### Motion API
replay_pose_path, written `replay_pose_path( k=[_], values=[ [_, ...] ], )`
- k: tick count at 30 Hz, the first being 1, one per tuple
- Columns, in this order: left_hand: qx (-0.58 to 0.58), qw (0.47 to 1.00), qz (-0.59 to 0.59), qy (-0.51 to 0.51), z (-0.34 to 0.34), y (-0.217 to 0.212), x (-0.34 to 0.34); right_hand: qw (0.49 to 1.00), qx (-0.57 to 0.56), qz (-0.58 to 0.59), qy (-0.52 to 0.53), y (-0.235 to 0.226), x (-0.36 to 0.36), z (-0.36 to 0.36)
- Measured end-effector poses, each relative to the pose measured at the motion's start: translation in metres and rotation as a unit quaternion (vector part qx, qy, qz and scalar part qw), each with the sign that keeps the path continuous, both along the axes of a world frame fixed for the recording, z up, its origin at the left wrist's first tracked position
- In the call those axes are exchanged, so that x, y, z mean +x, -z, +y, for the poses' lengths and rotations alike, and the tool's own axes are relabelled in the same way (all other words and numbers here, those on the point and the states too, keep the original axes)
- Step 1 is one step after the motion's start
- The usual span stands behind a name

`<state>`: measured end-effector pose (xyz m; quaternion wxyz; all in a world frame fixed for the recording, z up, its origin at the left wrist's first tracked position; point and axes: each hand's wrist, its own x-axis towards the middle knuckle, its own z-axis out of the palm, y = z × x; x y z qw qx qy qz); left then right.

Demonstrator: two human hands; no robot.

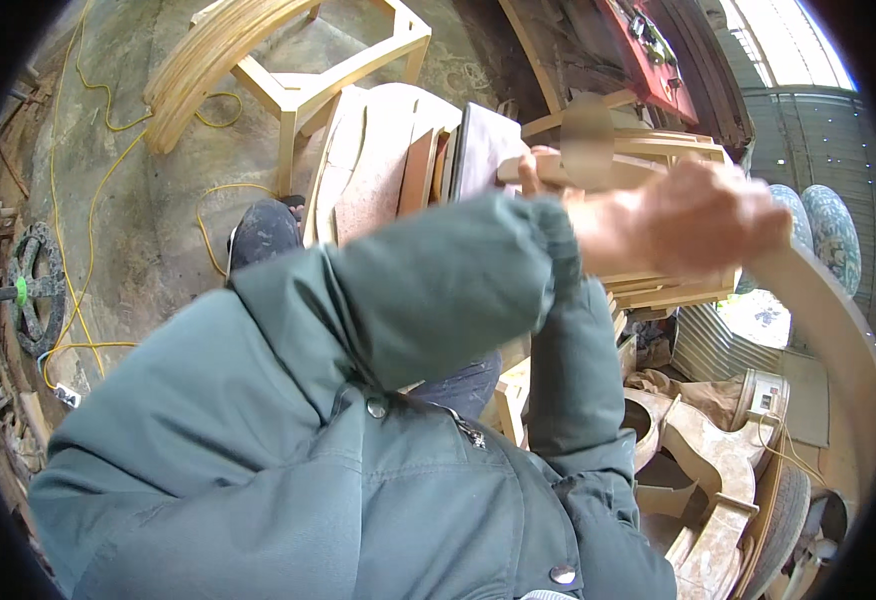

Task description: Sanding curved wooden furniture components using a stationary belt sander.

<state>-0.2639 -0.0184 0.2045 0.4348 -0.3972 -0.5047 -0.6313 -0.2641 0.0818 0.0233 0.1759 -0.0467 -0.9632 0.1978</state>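
A pale curved piece of wood (833,325) sweeps down along the right side, blurred. My left hand (698,215) is closed in a fist at its upper end, with my left forearm crossing in front of me. Behind that forearm rises my right arm; of my right hand (530,174) only a finger or thumb shows, bent over a pale wooden length (511,170). This looks like the same curved piece, though my left hand covers the join. Just left of it stands a flat light-grey panel (486,150) with a dark edge.
A wooden frame (348,75) with curved slats (193,70) stands at the far left. Yellow cable (93,230) trails over the concrete floor. Carved wooden furniture parts (708,450) lie at the lower right near a tyre (783,530). A red surface (648,60) holds tools at the back.
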Motion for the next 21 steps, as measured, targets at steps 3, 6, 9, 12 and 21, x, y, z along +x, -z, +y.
replay_pose_path(
  k=[3, 6, 9, 12, 21],
  values=[
    [0.007, 1.0, -0.007, 0.014, -0.007, -0.006, 0.05, 0.996, -0.065, 0.022, -0.06, -0.007, 0.034, -0.024],
    [-0.003, 0.999, -0.023, 0.025, -0.007, -0.009, 0.065, 0.989, -0.14, 0.0, -0.042, -0.011, 0.047, -0.035],
    [0.012, 0.999, -0.022, 0.023, -0.002, -0.005, 0.055, 0.987, -0.152, 0.01, -0.044, -0.011, 0.035, -0.03],
    [0.034, 0.999, -0.022, 0.027, -0.003, -0.002, 0.038, 0.992, -0.11, 0.013, -0.052, -0.013, 0.011, -0.022],
    [0.06, 0.998, -0.017, 0.005, 0.002, 0.007, 0.004, 0.995, -0.097, 0.008, -0.015, -0.013, -0.018, -0.022]
  ],
)
